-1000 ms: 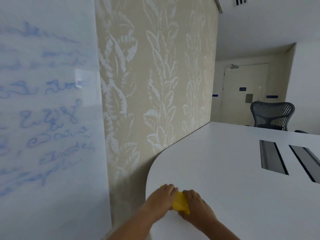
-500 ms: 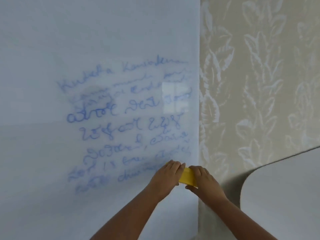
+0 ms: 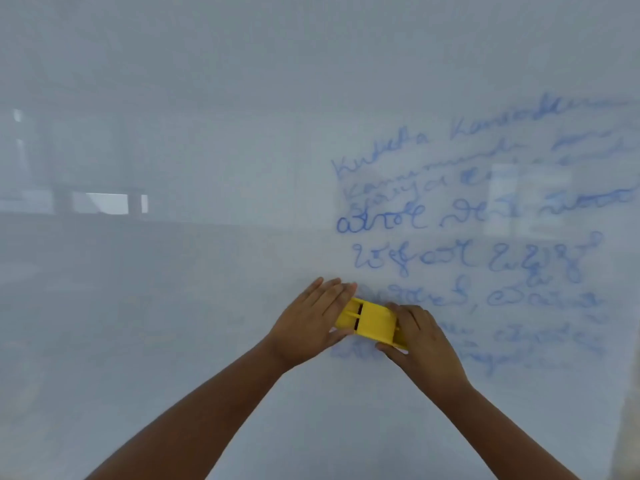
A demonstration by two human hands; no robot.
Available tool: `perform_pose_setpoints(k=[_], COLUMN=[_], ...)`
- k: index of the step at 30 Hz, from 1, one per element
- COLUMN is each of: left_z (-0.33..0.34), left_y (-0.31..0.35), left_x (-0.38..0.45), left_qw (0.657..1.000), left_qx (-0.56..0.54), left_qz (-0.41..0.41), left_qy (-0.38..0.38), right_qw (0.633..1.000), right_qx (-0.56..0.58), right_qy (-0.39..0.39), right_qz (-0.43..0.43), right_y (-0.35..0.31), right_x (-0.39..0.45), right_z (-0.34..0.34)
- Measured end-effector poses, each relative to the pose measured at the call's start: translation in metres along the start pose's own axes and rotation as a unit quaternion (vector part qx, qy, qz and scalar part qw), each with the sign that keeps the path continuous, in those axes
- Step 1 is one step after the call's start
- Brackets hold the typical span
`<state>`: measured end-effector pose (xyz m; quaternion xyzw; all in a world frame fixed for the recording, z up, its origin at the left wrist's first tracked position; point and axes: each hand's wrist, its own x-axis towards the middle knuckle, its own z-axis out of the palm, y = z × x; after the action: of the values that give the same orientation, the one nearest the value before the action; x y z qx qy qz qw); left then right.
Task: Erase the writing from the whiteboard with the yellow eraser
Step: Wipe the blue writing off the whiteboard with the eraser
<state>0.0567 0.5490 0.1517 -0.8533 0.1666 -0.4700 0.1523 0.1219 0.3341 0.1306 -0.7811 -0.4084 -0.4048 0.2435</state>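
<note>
A large white whiteboard point(image 3: 207, 133) fills almost the whole view. Blue handwriting point(image 3: 467, 237) in several lines covers its right half, and the lower lines look smudged. The yellow eraser point(image 3: 372, 323) lies flat against the board at the lower left corner of the writing. My left hand point(image 3: 311, 323) grips its left end and my right hand point(image 3: 422, 344) grips its right end. Both forearms reach up from the bottom of the frame.
The board's left half is bare and shows faint reflections of the room point(image 3: 104, 202). A strip of beige wall point(image 3: 632, 427) shows at the far right edge, beyond the board's right border.
The view swung left from the table and wallpaper onto the whiteboard. Both hands carried the eraser from the tabletop up against the board, at the lower left of the writing.
</note>
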Motion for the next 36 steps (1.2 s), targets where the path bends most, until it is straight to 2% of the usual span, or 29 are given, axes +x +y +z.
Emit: perform_pose_setpoints(k=[5, 10, 16, 21, 25, 27, 29, 33, 36], left_z=[-0.027, -0.016, 0.012, 0.021, 0.021, 0.022, 0.023, 0.025, 0.025], left_y=[-0.071, -0.125, -0.136, -0.14, -0.142, -0.142, -0.142, -0.142, -0.142], left_x=[-0.01, -0.017, -0.024, -0.025, -0.022, -0.022, -0.024, -0.024, -0.024], left_qw=[0.991, 0.976, 0.972, 0.971, 0.97, 0.971, 0.971, 0.97, 0.97], left_qx=[0.042, 0.087, 0.094, 0.094, 0.095, 0.088, 0.085, 0.094, 0.094], left_qz=[-0.099, -0.186, -0.191, -0.173, -0.169, -0.167, -0.163, -0.158, -0.155], left_qy=[0.081, 0.071, 0.102, 0.139, 0.146, 0.146, 0.153, 0.159, 0.159], right_qw=[0.997, 0.984, 0.955, 0.944, 0.959, 0.97, 0.969, 0.935, 0.932], right_qx=[-0.01, -0.055, -0.103, -0.091, -0.06, -0.094, -0.124, -0.126, -0.103], right_qy=[0.073, 0.17, 0.264, 0.302, 0.266, 0.223, 0.211, 0.313, 0.327], right_qz=[-0.019, -0.004, 0.083, 0.095, 0.072, 0.03, 0.013, 0.11, 0.122], right_y=[-0.035, -0.045, -0.043, -0.048, -0.068, -0.067, -0.059, -0.051, -0.077], right_x=[0.034, 0.083, 0.127, 0.141, 0.129, 0.11, 0.106, 0.152, 0.172], right_z=[0.003, -0.006, -0.014, 0.011, 0.038, 0.045, 0.035, 0.007, 0.021])
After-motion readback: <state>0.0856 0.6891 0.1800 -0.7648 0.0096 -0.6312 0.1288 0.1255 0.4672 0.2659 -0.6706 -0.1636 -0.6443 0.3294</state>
